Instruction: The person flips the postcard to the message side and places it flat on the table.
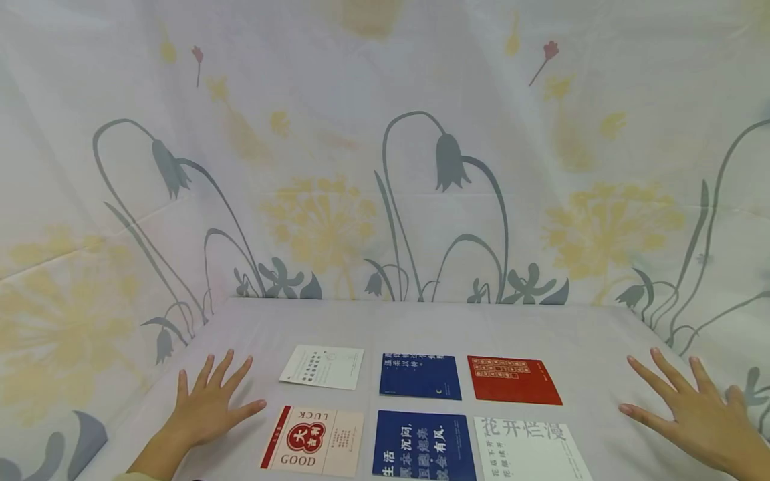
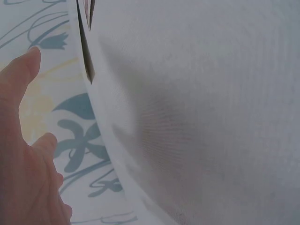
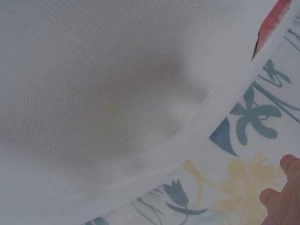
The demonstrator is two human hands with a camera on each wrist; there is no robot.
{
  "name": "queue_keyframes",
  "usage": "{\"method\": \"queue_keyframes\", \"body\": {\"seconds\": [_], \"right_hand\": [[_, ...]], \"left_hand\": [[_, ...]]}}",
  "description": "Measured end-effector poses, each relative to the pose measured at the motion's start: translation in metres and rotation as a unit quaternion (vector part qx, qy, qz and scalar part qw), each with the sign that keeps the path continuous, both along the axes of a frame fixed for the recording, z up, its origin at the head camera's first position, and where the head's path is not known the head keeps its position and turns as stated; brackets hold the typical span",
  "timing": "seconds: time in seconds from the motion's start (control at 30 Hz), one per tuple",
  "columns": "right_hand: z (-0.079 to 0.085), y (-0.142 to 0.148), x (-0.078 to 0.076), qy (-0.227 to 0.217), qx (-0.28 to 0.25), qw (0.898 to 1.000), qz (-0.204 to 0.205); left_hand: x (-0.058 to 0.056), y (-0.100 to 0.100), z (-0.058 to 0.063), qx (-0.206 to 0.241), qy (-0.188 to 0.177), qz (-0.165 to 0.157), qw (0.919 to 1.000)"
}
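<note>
Six flat cards lie in two rows on the white surface, so several in all. In the back row are a white card (image 1: 323, 367), a dark blue card (image 1: 419, 376) and a red card (image 1: 513, 379). The front row has a cream card with a red emblem (image 1: 313, 441), a blue card with white writing (image 1: 424, 446) and a white card with grey writing (image 1: 531, 449). To their left my left hand (image 1: 207, 407) spreads its fingers, holding nothing. On the far right my right hand (image 1: 692, 414) is spread likewise, apart from every card.
A pale cloth with printed flowers (image 1: 452, 164) hangs behind and at both sides of the white tabletop (image 1: 421, 324). In the left wrist view, card edges (image 2: 86, 51) show near the top; in the right wrist view a red card edge (image 3: 272, 26) shows at the upper right.
</note>
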State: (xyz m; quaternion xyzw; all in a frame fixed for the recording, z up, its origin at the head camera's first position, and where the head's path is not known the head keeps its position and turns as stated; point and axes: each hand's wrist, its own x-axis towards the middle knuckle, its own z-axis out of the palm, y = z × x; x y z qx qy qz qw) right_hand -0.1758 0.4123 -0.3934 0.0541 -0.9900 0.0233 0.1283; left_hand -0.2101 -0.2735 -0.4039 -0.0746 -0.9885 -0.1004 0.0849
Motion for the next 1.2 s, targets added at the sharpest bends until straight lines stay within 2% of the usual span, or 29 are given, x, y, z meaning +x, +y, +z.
{"method": "queue_keyframes", "body": {"seconds": [0.53,0.8,0.93,1.2], "right_hand": [[0.000,-0.007,-0.001,0.009,-0.003,1.000,0.013],[-0.006,-0.013,-0.002,0.035,-0.008,0.999,0.031],[-0.009,-0.016,-0.002,0.029,-0.018,0.999,0.038],[-0.007,-0.022,-0.007,0.018,-0.023,0.998,0.048]], "left_hand": [[0.000,-0.003,-0.002,-0.001,0.001,0.000,1.0000],[-0.001,0.004,0.001,0.015,0.011,-0.017,0.9997],[0.000,0.008,0.002,0.023,0.014,-0.021,0.9994],[-0.005,0.013,-0.001,0.023,0.024,-0.025,0.9991]]}}
